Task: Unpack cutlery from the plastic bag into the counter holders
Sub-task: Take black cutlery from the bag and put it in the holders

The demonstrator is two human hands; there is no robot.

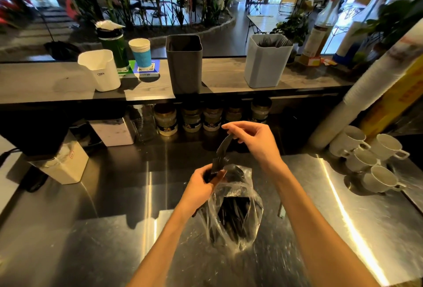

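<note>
Right, we've got the thin plastic bag (231,213) sitting on the steel counter (343,206), still w/ plenty of black cutlery (232,214) inside. Our left hand (201,183) grips a bunch of forks (216,167) at the bag's mouth; our right hand (251,140) pinches one piece by its end. Light, stiff, prob. slick plastic, so hold by the handles. Grey holder (184,64) and pale one (265,62) stand on the shelf behind.

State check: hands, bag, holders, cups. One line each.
left hand: grips a bunch of black cutlery at the bag mouth
right hand: pinches one black piece, lifted above the bag
plastic bag: open, cutlery inside, lying on the steel counter
dark grey holder: upright on the shelf, contents unclear
light grey holder: upright, black cutlery inside
white mugs: lying on their sides, clustered
</note>
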